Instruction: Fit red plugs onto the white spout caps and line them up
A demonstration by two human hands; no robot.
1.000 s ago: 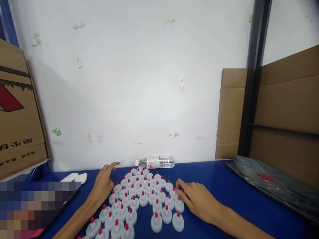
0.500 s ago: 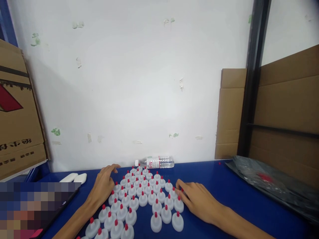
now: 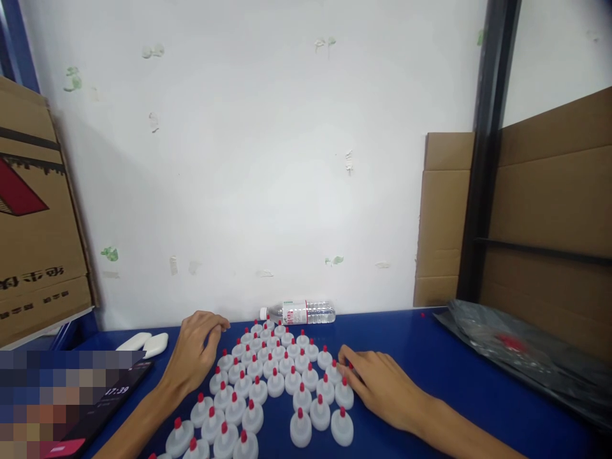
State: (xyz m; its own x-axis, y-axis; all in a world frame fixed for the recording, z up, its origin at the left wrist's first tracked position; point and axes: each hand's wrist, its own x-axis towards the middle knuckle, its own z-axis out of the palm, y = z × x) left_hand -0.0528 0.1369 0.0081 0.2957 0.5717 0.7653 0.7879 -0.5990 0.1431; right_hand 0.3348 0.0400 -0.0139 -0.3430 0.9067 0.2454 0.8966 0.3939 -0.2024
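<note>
Several white bottle caps with red tips (image 3: pixel 275 382) stand packed together on the blue table (image 3: pixel 430 357). My left hand (image 3: pixel 194 350) lies at the left edge of the cluster, fingers loosely curved and apart, holding nothing. My right hand (image 3: pixel 377 382) rests at the right edge, fingertips touching a cap (image 3: pixel 343 394) in the outer row, fingers extended and flat.
A plastic water bottle (image 3: pixel 299 312) lies on its side by the white wall. Cardboard boxes stand at left (image 3: pixel 33 217) and right (image 3: pixel 549 210). A grey plastic bag (image 3: pixel 521 350) lies at right. A phone (image 3: pixel 102 408) and two white objects (image 3: pixel 143 343) sit at left.
My left hand has drawn slightly left and its fingers have curled a little. My right hand has stayed in place.
</note>
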